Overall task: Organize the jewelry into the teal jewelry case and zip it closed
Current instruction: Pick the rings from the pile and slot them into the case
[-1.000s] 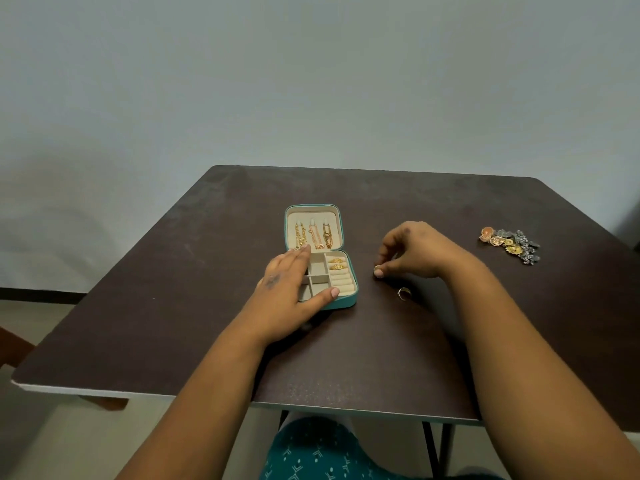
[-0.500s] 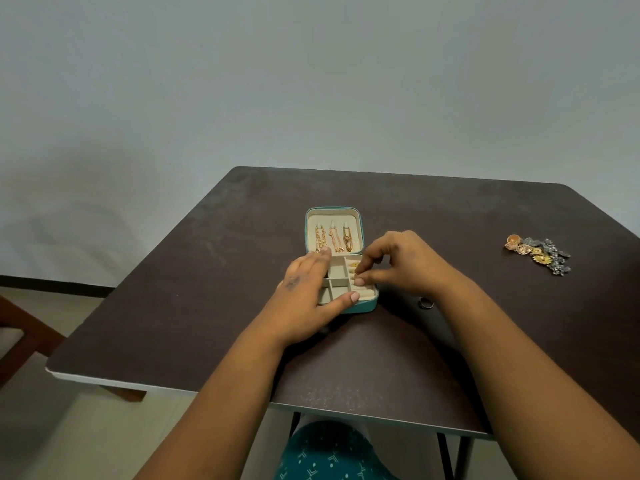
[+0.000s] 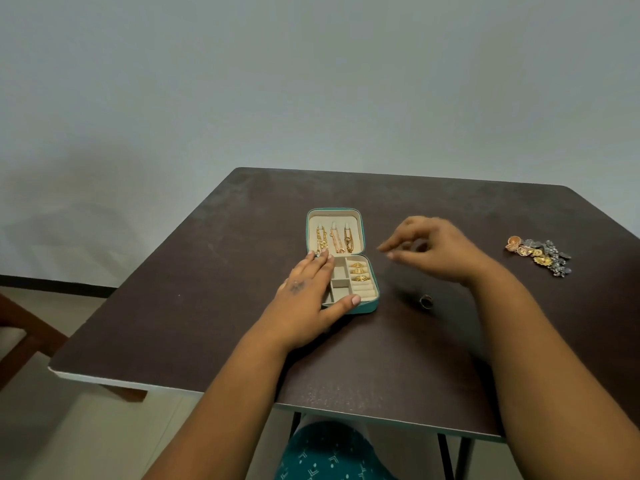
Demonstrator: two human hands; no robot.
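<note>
The teal jewelry case [image 3: 370,308] lies open in the middle of the dark table [image 3: 214,282]. Three gold chains [image 3: 334,239] hang in its lid, and three gold rings [image 3: 360,270] sit in the ring rolls on the right of its base. My left hand [image 3: 304,293] rests flat on the case's left side, thumb along the front edge. My right hand [image 3: 440,251] hovers, blurred, just right of the case with fingers loosely curled; nothing shows in it. A single dark ring [image 3: 426,301] lies on the table below that hand.
A pile of gold and silver jewelry pieces [image 3: 539,255] lies near the table's right edge. A wooden chair part [image 3: 24,334] shows at the left, below table level. A pale wall stands behind the table.
My right hand carried a gold ring to the case, left it in the ring rolls, then drew back to the right. There are now three rings there. My left hand stayed on the case.
</note>
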